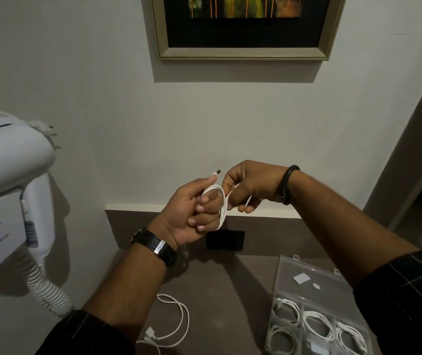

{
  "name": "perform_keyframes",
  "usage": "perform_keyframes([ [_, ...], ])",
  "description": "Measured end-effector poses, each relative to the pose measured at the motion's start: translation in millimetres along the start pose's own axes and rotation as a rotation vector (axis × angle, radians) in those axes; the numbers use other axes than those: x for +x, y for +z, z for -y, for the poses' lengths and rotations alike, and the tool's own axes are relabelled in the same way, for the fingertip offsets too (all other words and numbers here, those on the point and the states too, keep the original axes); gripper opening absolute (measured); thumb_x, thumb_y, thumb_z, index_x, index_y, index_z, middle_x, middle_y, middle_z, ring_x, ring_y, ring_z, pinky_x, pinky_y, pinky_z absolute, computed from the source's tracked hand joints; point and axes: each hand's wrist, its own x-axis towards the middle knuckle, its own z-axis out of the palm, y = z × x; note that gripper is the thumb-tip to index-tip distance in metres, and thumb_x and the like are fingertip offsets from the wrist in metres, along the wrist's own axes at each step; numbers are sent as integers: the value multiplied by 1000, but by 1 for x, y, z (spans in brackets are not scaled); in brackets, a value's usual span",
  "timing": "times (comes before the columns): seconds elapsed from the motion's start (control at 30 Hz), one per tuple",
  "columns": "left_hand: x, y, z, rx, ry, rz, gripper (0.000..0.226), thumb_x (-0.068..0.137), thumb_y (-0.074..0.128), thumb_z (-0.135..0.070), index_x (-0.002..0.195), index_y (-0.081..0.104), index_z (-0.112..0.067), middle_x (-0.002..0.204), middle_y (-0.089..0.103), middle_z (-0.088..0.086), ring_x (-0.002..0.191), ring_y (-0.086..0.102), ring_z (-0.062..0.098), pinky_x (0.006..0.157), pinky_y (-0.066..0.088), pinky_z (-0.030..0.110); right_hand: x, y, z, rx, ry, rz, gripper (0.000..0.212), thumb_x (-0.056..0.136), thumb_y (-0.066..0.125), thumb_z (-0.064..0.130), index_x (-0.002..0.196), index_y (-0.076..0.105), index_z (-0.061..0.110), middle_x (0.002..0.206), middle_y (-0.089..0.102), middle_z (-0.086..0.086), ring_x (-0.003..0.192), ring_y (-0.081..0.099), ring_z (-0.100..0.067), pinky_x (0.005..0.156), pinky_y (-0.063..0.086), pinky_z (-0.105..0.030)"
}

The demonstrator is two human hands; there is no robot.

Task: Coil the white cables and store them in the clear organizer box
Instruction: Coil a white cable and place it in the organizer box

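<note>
Coiling a thin white charging cable [217,201] above the worktop.
The left hand [192,211] clenches the loops; the right hand [248,188] pinches the loose end and should wind evenly.

Framed picture [245,26], top centre: upper part cut off by frame edge. White wall-mounted hair dryer [7,185], left: body cut by left edge; printed label too blurred to read. Loose white cable on the table [176,321]: lower run leaves the bottom edge. Clear plastic organizer box [315,285], lower right: near corner cut off, right side hidden behind the right forearm. Coiled white cable [217,201]: partly hidden inside both grips.
</note>
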Motion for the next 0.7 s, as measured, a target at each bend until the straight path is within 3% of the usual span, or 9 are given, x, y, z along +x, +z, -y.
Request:
perform_keyframes([
  [0.17, 0, -5, 0, -74, 48, 60, 45, 89, 56, -33, 50, 43, -13, 40, 39, -4, 25, 27, 6, 36, 19, 17, -3, 14, -1, 417, -62, -2, 45, 75, 55, -21, 106, 44, 11, 71, 62, -14, 51, 63, -22, 47, 55, -27],
  [0.33, -2, -7, -7, -140, 116, 117, 42, 86, 60, -26, 50, 43, -13, 40, 31, -3, 28, 17, 9, 35, 19, 17, -5, 40, -16, 886, -177, -176, 56, 77, 49, -21, 124, 38, 9, 73, 66, -18, 50, 60, -22, 43, 50, -26],
  [0.43, 1, -5, -6, -137, 159, 102, 40, 84, 61, -22, 49, 43, -14, 39, 38, -4, 27, 18, 10, 34, 21, 17, 1, 57, -24, 1064, -202, -322, 62, 78, 51, -15, 131, 33, 12, 70, 64, -16, 51, 56, -21, 42, 45, -27],
  [0.6, 7, -4, 0, -132, 186, -28, 40, 86, 49, -19, 47, 39, -16, 37, 35, -5, 23, 28, 6, 33, 18, 16, 11, 78, -27, 1241, -56, -558, 67, 74, 57, -4, 131, 32, 19, 81, 64, -14, 57, 58, -22, 42, 42, -23],
  [0.7, 11, -1, 11, -116, 143, -74, 39, 84, 52, -22, 48, 39, -16, 36, 34, -6, 22, 27, 5, 34, 14, 16, 19, 87, -32, 1307, 36, -646, 55, 63, 61, 4, 115, 45, 11, 73, 57, -16, 51, 55, -25, 45, 44, -26],
])
